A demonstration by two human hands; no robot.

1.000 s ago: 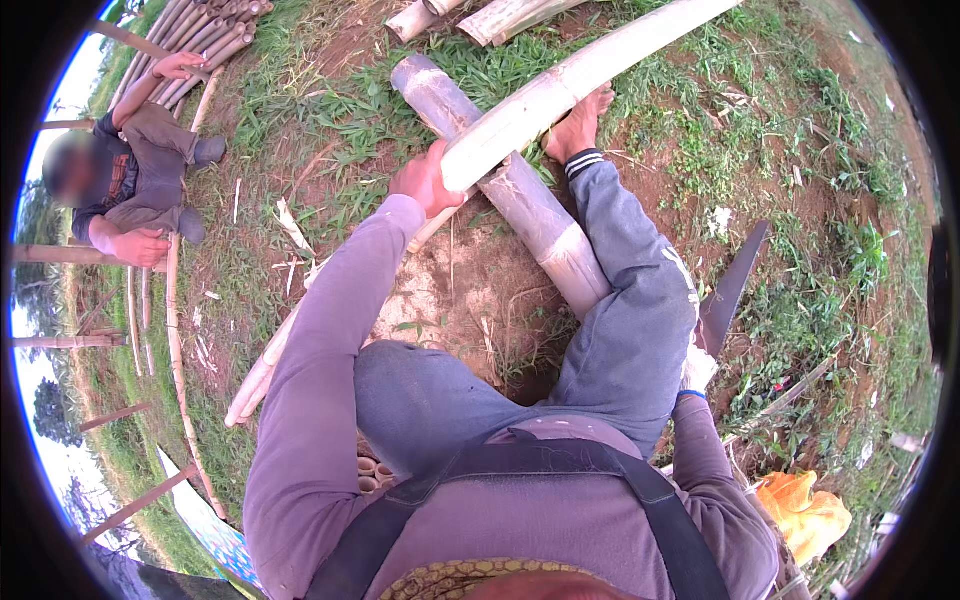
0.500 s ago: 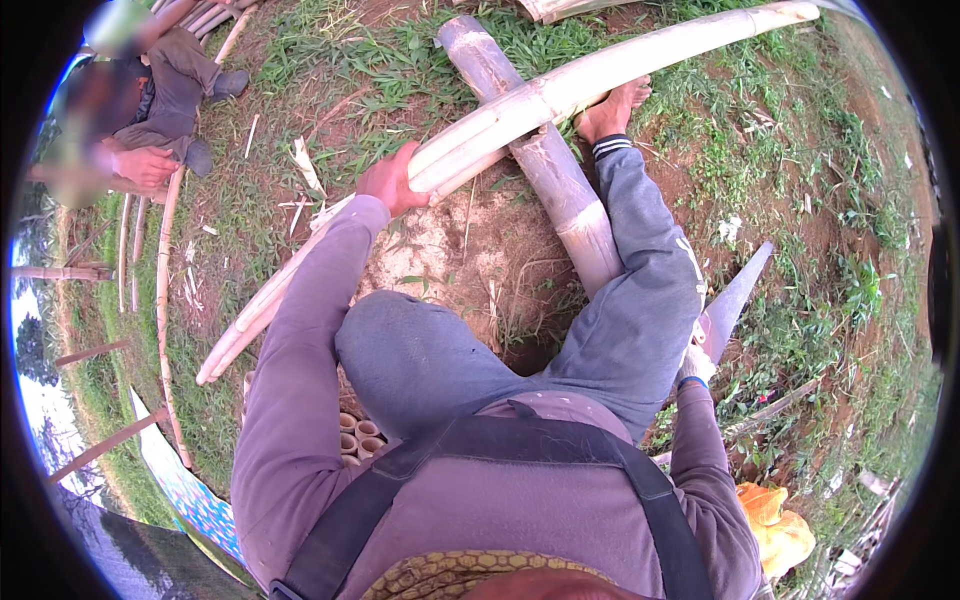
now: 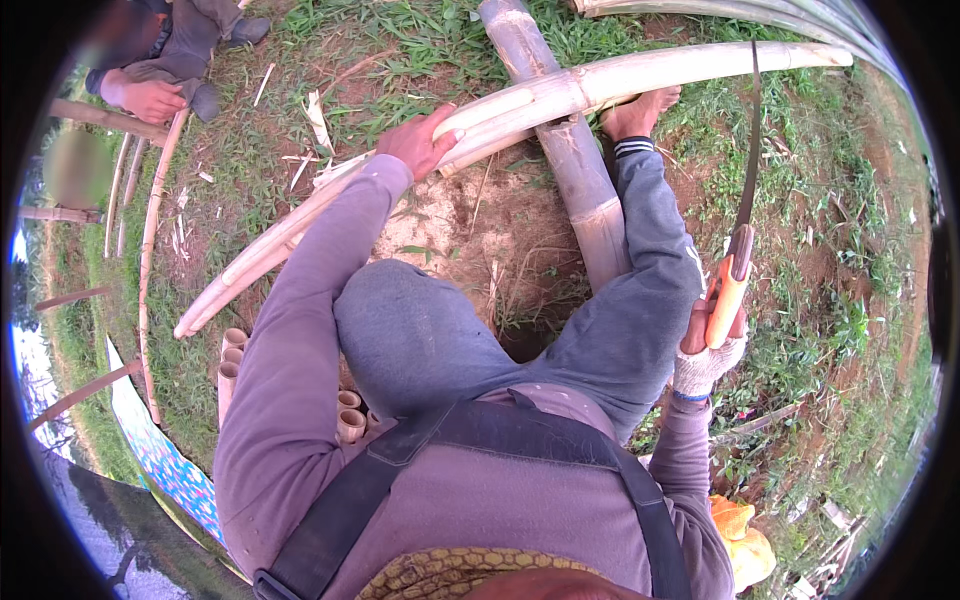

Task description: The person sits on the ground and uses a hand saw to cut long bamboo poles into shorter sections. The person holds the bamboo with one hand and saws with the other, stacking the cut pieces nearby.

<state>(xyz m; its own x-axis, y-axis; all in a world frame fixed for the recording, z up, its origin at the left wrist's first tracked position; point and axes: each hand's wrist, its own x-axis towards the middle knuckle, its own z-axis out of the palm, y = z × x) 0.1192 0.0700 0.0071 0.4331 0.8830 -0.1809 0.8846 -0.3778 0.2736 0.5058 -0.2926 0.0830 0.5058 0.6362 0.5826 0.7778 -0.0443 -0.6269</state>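
Pale bamboo pole (image 3: pixel 690 80): near end was clasped in the left hand (image 3: pixel 415 142).
Thicker bamboo log (image 3: pixel 583 195) lay crosswise beneath, right of that grip; bare foot (image 3: pixel 645 113) rested just beyond; handsaw (image 3: pixel 742 245), blade pointing forward, was clenched in the right hand (image 3: pixel 708 355).

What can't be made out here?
All in the head view:
- Right hand: partly hidden by curved orange saw handle.
- Grey-brown round bamboo log: near end hidden by blue-grey trouser leg.
- Short tan bamboo tubes: partly hidden by purple left sleeve.
- Pale bamboo poles, upper right: cut off by picture edge.
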